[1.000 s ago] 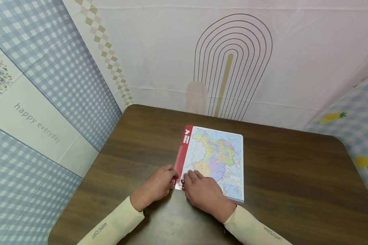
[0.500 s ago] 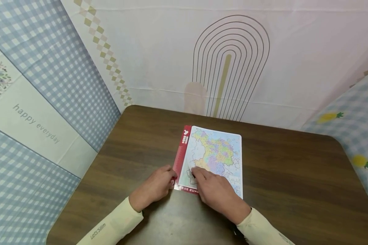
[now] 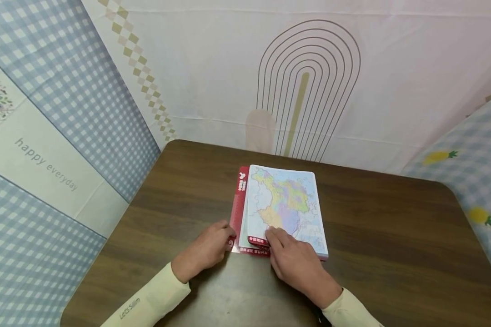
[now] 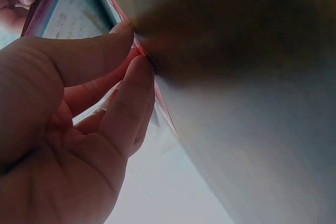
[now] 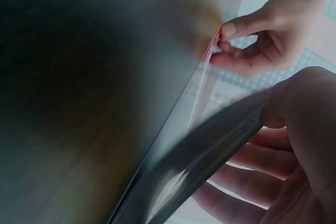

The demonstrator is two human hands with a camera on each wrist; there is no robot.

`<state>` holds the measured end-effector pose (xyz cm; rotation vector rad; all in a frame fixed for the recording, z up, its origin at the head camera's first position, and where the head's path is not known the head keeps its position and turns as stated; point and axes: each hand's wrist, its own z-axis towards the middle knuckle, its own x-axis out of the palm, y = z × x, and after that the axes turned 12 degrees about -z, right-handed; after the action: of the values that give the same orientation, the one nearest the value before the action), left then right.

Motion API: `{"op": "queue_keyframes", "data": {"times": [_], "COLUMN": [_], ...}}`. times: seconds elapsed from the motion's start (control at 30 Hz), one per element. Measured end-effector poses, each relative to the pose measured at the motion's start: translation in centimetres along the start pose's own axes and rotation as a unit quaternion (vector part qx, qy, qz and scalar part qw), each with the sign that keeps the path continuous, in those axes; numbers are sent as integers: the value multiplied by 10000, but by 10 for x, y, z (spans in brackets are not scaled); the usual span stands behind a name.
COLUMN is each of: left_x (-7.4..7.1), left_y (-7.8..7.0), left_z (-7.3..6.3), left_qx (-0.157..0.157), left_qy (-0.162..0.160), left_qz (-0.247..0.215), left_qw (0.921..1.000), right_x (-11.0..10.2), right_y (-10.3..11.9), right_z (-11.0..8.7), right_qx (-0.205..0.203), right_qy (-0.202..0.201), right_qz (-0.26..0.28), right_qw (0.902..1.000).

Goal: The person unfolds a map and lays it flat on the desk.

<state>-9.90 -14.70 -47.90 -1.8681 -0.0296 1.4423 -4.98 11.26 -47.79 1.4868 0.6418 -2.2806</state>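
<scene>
A colourful printed map [image 3: 282, 200] lies over another map sheet, whose red left border [image 3: 238, 209] and red near edge stick out from under it. My left hand [image 3: 206, 247] pinches the near-left corner of the lower sheet between thumb and fingers, also seen in the left wrist view. Farther right, my right hand [image 3: 296, 261] grips the near edge of the upper map, thumb on one face and fingers on the other. In the right wrist view the gripped layer [image 5: 210, 140] bows up, apart from the lower sheet's edge. Part of the near edge is hidden by that hand.
Both maps lie on a brown wooden table [image 3: 376, 227] with rounded far corners. A pale patterned cloth [image 3: 204, 72] hangs behind it, with a blue checked cloth [image 3: 65, 59] to the left and another [image 3: 474, 181] at the right.
My right hand has moved right along the near edge and lifted the upper layer's near-left corner. The upper map has shifted, showing more of the lower sheet. The left hand keeps its place.
</scene>
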Motion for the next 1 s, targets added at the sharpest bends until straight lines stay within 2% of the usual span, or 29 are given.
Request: {"op": "queue_keyframes", "data": {"times": [0.17, 0.27, 0.53, 0.7, 0.83, 1.0], "left_x": [-2, -2, -1, -2, -3, -4], "left_y": [-2, -1, 0, 1, 1, 3], "left_z": [0, 0, -2, -4, -3, -1], "left_qx": [-49, -86, 99, 93, -66, -237], "left_qy": [62, 78, 20, 31, 112, 202], "left_qz": [-28, -95, -100, -129, -292, -406], "left_qw": [10000, 9999, 9999, 9999, 9995, 9987], "right_x": [-2, -1, 3, 1, -5, -17], "right_y": [-13, -23, -52, -65, -72, -85], "right_z": [-8, -14, -33, -43, -46, -47], "right_qx": [100, 84, 127, 349, 474, 562], "right_qy": [-35, -231, -845, -843, -843, -1044], "right_qz": [-80, -140, -185, -45, 159, 373], "right_qw": [9999, 9996, 9962, 9958, 9952, 9922]}}
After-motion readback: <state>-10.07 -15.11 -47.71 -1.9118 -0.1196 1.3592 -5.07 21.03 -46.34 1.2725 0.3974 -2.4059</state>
